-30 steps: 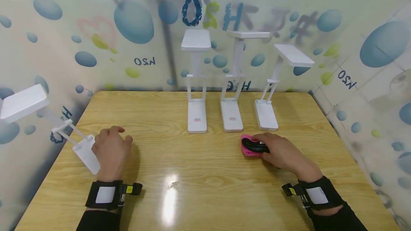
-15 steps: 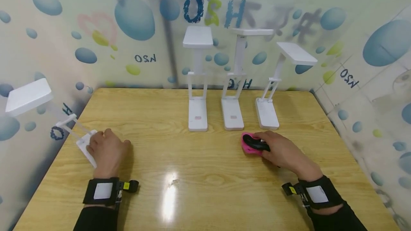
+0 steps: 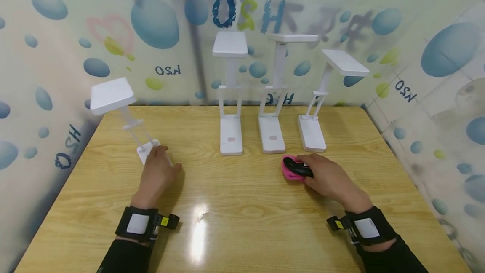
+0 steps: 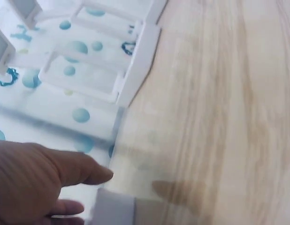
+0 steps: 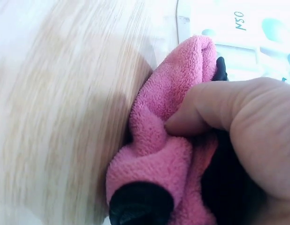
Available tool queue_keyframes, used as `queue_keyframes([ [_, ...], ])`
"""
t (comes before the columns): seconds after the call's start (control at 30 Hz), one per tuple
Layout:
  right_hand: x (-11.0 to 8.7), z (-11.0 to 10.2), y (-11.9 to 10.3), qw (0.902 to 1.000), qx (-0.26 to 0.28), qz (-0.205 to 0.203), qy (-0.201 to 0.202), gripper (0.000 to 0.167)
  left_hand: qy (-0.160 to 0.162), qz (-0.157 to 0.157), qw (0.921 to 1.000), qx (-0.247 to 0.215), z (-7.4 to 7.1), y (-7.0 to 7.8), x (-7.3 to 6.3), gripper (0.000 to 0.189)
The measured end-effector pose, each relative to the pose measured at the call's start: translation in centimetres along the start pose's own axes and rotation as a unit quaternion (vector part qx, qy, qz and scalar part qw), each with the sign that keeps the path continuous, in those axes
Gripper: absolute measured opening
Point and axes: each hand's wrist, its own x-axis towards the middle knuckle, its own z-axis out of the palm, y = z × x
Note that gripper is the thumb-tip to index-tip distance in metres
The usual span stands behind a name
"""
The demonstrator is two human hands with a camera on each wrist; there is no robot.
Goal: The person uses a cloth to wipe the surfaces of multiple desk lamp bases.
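A white desk lamp point(image 3: 112, 95) stands at the left of the table, its panel head tilted. My left hand point(image 3: 157, 177) holds its base point(image 3: 145, 151) from above; in the left wrist view the thumb point(image 4: 86, 171) sticks out past the white base point(image 4: 114, 208). The fingers' far ends are hidden in the head view. My right hand point(image 3: 333, 182) grips a pink plush cloth point(image 3: 289, 176) together with a black curved handle point(image 3: 298, 167). Seen from the right wrist, the thumb presses into the folded pink cloth point(image 5: 168, 93), and a round black end point(image 5: 141, 201) pokes out.
Three more white desk lamps stand in a row at the back: a left one point(image 3: 230, 134), a middle one point(image 3: 271, 134) and a right one point(image 3: 312, 133). Behind the wooden table point(image 3: 246, 231) rises a patterned wall point(image 3: 159, 92).
My left hand reached onto the lamp's base, and the lamp has shifted right, inward from the table's left edge. My right hand keeps its hold on the pink cloth and handle.
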Motion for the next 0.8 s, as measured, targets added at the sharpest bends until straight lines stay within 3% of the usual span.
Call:
queue_keyframes([
  [0.07, 0.0, 0.0, -0.1, 1.0, -0.001, 0.003, 0.0, 0.06, -0.008, 0.017, 0.9998, 0.011, 0.0, 0.3, -0.1, 0.062],
  [0.17, 0.0, 0.1, 0.0, 1.0, 0.0, 0.006, 0.0, 0.06, 0.017, 0.04, 0.9972, 0.061, -0.4, 0.3, -0.5, 0.058],
  [0.27, -0.1, 0.1, -0.1, 0.9999, 0.001, 0.009, 0.005, 0.06, 0.018, 0.047, 0.9937, 0.101, -0.9, 0.3, -0.9, 0.059],
  [0.4, -0.1, 0.0, -0.2, 0.9997, -0.009, 0.016, 0.014, 0.06, -0.054, 0.046, 0.9924, 0.101, -1.3, 0.6, -1.1, 0.072],
  [0.6, 0.0, 0.2, -0.4, 0.9994, -0.021, 0.02, 0.021, 0.065, -0.148, 0.085, 0.9763, 0.134, -1.4, 2.0, -1.9, 0.091],
  [0.67, 0.0, 0.4, -0.4, 0.9993, -0.022, 0.017, 0.025, 0.068, -0.157, 0.106, 0.97, 0.153, -1.0, 2.7, -2.6, 0.089],
  [0.8, -0.1, 1.1, -0.3, 0.9991, -0.02, 0.017, 0.032, 0.069, -0.143, 0.166, 0.9593, 0.178, 0.4, 4.6, -4.4, 0.084],
])
